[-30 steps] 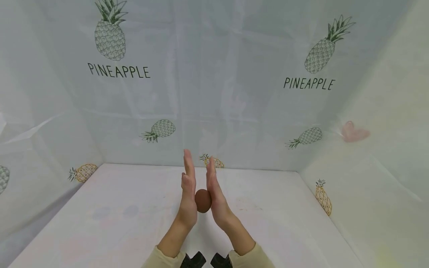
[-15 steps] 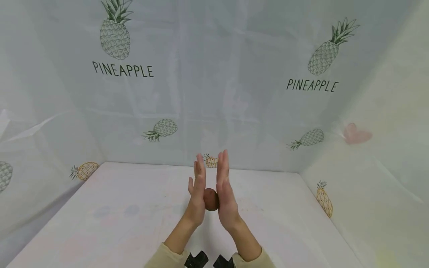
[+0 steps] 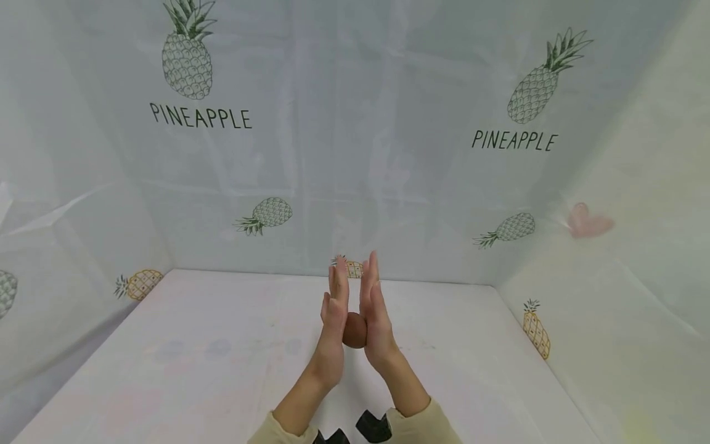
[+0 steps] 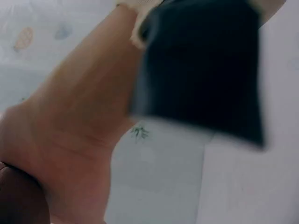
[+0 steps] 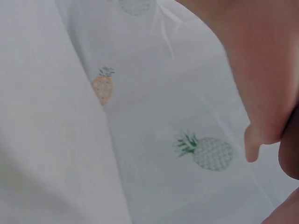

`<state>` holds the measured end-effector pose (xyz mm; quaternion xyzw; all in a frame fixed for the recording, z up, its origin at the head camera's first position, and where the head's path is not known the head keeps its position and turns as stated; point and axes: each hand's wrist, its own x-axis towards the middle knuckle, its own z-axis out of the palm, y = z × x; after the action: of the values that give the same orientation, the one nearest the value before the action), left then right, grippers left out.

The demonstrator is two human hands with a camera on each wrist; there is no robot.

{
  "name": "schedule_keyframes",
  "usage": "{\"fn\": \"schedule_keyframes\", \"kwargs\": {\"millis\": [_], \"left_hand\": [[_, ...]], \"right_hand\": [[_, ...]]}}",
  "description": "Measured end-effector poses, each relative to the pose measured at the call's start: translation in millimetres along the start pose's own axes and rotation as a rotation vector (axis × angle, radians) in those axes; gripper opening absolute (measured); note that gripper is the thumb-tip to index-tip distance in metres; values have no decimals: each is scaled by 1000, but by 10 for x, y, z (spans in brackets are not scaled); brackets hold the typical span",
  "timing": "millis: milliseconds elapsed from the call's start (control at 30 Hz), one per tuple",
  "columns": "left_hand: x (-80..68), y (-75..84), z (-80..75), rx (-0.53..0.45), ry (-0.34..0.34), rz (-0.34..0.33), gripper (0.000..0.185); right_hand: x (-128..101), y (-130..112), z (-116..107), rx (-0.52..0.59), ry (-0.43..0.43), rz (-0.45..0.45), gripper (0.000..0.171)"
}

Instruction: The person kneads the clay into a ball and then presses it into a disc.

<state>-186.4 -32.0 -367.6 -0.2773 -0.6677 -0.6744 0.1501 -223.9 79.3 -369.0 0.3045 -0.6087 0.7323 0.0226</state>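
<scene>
Head view. White counter enclosed on three sides by pale sheeting printed with pineapples. Word "PINEAPPLE" legible twice in dark capitals: upper left beneath a large grey-green pineapple drawing, upper right beneath another. Smaller green and orange pineapple prints lower on the sheeting, without text. Faint pink heart-like mark on the right wall.

Left hand and right hand raised upright above the counter's middle, palms facing each other, fingers straight and pointing up and away. Brown ball pressed between the two palms, low down near the heels of the hands, touching both; only a narrow brown slice showing in the gap. Fingertips close but slightly apart above the ball. Beige sleeves at the bottom edge, with dark wrist-mounted devices between them.

Left wrist view. Blurred. Heel and wrist of the left hand filling the left half; dark brown curve of the ball at the bottom left corner, against the palm. Dark blurred block at upper right. Small green print on the sheeting behind, no legible writing.

Right wrist view. Edge of the right hand along the right side; fingers not shown clearly. Dark sliver at the right edge, too little to identify. Sheeting behind with one orange pineapple and one green pineapple; no text legible.
</scene>
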Motion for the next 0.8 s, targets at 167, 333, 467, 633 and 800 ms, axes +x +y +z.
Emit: {"fn": "schedule_keyframes", "kwargs": {"millis": [167, 333, 467, 633, 800], "left_hand": [[55, 33, -170, 54, 98, 5, 70], [113, 8, -327, 72, 200, -58, 67], [129, -40, -389, 119, 261, -70, 66], [140, -102, -395, 149, 277, -63, 66], [108, -166, -258, 245, 196, -39, 67]], "right_hand": [[-43, 71, 214, 4, -84, 8, 59], [-98, 26, 342, 29, -123, 0, 58], [-124, -85, 379, 69, -130, -11, 60], [-145, -220, 359, 89, -146, -59, 62], [-134, -280, 253, 86, -91, -47, 62]]}}
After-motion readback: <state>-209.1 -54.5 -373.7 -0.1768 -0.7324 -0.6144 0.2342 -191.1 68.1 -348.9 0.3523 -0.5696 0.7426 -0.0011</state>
